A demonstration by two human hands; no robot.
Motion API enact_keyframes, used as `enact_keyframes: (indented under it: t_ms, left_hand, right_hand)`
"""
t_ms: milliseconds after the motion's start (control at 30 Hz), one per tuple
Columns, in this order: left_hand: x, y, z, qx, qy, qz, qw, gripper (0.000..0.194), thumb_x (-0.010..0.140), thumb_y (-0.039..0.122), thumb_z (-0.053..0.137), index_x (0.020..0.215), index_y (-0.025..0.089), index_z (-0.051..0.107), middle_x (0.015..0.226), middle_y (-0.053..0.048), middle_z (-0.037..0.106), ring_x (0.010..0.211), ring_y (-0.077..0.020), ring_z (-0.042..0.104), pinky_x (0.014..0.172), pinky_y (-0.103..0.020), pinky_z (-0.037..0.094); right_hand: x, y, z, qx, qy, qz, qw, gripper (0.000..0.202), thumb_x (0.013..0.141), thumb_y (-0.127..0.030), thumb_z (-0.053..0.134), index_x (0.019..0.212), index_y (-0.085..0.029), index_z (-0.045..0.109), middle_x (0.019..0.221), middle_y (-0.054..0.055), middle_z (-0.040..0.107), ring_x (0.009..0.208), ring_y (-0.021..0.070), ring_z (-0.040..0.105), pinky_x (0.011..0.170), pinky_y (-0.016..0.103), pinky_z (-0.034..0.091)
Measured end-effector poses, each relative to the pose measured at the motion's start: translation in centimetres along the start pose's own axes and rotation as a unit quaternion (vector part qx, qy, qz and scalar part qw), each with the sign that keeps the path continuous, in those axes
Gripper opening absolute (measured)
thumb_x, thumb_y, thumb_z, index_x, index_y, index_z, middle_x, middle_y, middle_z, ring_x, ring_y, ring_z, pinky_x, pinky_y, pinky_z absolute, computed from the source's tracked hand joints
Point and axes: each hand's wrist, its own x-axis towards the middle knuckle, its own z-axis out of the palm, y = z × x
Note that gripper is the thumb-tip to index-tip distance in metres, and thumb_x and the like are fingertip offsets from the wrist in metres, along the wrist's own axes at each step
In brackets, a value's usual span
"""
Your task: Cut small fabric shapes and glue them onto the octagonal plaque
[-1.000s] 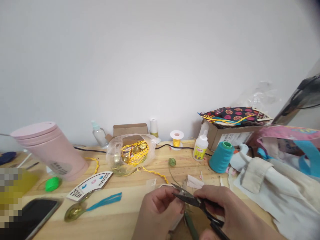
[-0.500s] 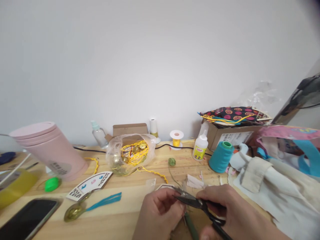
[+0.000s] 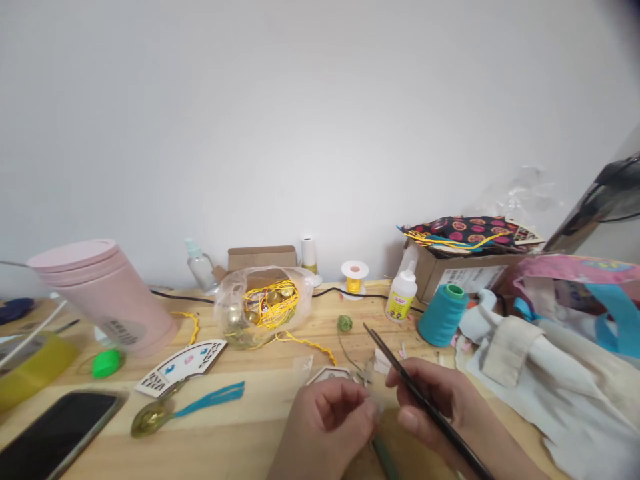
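Observation:
My right hand [image 3: 440, 407] grips black thread snips [image 3: 400, 370], blades closed and pointing up and to the left. My left hand [image 3: 327, 423] is curled beside it, pinching a small piece at the fingertips, too small to make out. A green strand [image 3: 384, 459] trails down below the left hand. A white hexagonal cut-out [image 3: 330, 374] lies on the wooden table [image 3: 240, 440] just beyond my left knuckles.
A pink tumbler [image 3: 103, 300], a phone [image 3: 55, 433], a green cap [image 3: 107, 363], a fan-shaped cut-out [image 3: 183, 365] and a gold charm with teal tassel [image 3: 190, 408] lie left. A bag of gold bells [image 3: 260, 307], a glue bottle [image 3: 401, 293], a teal thread cone [image 3: 443, 313] and cloth bags [image 3: 550, 360] stand behind and right.
The snips have swung up from lying across my left fingers to pointing up and left, blades closed. My left hand has dropped slightly. The view has shifted a little.

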Motion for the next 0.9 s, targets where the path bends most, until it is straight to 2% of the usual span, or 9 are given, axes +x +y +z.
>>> enact_keyframes:
  t_ms: [133, 300, 400, 500, 567, 667, 800, 900]
  left_hand:
    - [-0.1, -1.0, 0.4, 0.073, -0.014, 0.011, 0.997, 0.017, 0.058, 0.028, 0.065, 0.057, 0.012, 0.062, 0.055, -0.001, 0.058, 0.054, -0.0121, 0.048, 0.051, -0.023, 0.034]
    - [-0.1, -1.3, 0.6, 0.079, -0.02, 0.013, 0.997, 0.016, 0.059, 0.028, 0.065, 0.057, 0.013, 0.061, 0.057, -0.001, 0.059, 0.057, -0.0138, 0.05, 0.053, -0.024, 0.035]
    - [-0.3, -0.7, 0.4, 0.026, -0.012, -0.007, 1.0, 0.017, 0.062, 0.031, 0.063, 0.056, 0.014, 0.063, 0.051, 0.001, 0.056, 0.053, -0.0123, 0.049, 0.052, -0.022, 0.036]
    - [-0.3, -0.6, 0.3, -0.047, 0.004, -0.015, 0.999, 0.024, 0.066, 0.038, 0.059, 0.057, 0.016, 0.064, 0.054, 0.0, 0.058, 0.059, -0.015, 0.054, 0.06, -0.024, 0.041]
    - [-0.2, -0.8, 0.5, -0.06, -0.001, -0.007, 0.998, 0.025, 0.063, 0.04, 0.063, 0.06, 0.015, 0.066, 0.06, -0.002, 0.062, 0.064, -0.0166, 0.055, 0.063, -0.025, 0.042]
    - [0.0, -1.4, 1.0, -0.047, -0.011, 0.011, 0.999, 0.024, 0.056, 0.035, 0.071, 0.063, 0.013, 0.066, 0.06, -0.003, 0.064, 0.06, -0.0145, 0.055, 0.058, -0.022, 0.041]
    - [0.3, -1.8, 1.3, -0.045, 0.003, 0.003, 0.999, 0.021, 0.06, 0.034, 0.068, 0.06, 0.013, 0.065, 0.057, -0.002, 0.063, 0.057, -0.0122, 0.053, 0.054, -0.02, 0.039]
    - [0.6, -2.1, 1.0, -0.05, 0.006, 0.014, 0.999, 0.021, 0.063, 0.034, 0.066, 0.061, 0.013, 0.064, 0.057, -0.002, 0.063, 0.058, -0.0133, 0.054, 0.057, -0.022, 0.04]
  right_hand:
    - [-0.3, -0.4, 0.6, 0.0, 0.064, -0.02, 0.998, 0.019, 0.066, -0.019, 0.061, 0.083, -0.018, 0.054, 0.068, -0.003, 0.054, 0.047, 0.0065, 0.036, 0.043, 0.017, 0.029]
    - [-0.2, -0.6, 1.3, -0.016, 0.088, -0.007, 0.996, 0.013, 0.059, -0.006, 0.055, 0.067, -0.017, 0.055, 0.057, -0.006, 0.049, 0.046, 0.0065, 0.039, 0.042, 0.016, 0.032]
    - [0.2, -0.1, 1.8, 0.02, 0.13, 0.001, 0.991, 0.016, 0.058, -0.007, 0.054, 0.071, -0.018, 0.055, 0.052, -0.007, 0.047, 0.044, 0.0069, 0.042, 0.042, 0.016, 0.034]
    - [0.5, 0.2, 2.1, 0.055, 0.178, 0.017, 0.982, 0.016, 0.058, -0.01, 0.057, 0.071, -0.018, 0.055, 0.048, -0.007, 0.048, 0.042, 0.008, 0.045, 0.041, 0.017, 0.036]
    - [0.5, 0.2, 2.2, 0.068, 0.206, 0.035, 0.976, 0.016, 0.057, -0.014, 0.06, 0.072, -0.018, 0.056, 0.05, -0.006, 0.051, 0.042, 0.0084, 0.046, 0.041, 0.018, 0.038]
    - [0.4, 0.0, 2.4, 0.086, 0.25, 0.069, 0.962, 0.018, 0.056, -0.017, 0.063, 0.073, -0.018, 0.057, 0.053, -0.005, 0.055, 0.044, 0.0093, 0.049, 0.043, 0.018, 0.04]
    - [0.3, -0.1, 2.7, 0.089, 0.258, 0.061, 0.96, 0.02, 0.056, -0.021, 0.066, 0.074, -0.019, 0.056, 0.053, -0.004, 0.056, 0.046, 0.0112, 0.051, 0.044, 0.019, 0.042]
    - [0.2, -0.2, 2.7, 0.094, 0.236, 0.044, 0.966, 0.021, 0.058, -0.025, 0.067, 0.075, -0.019, 0.056, 0.055, -0.004, 0.056, 0.048, 0.0109, 0.049, 0.046, 0.02, 0.041]
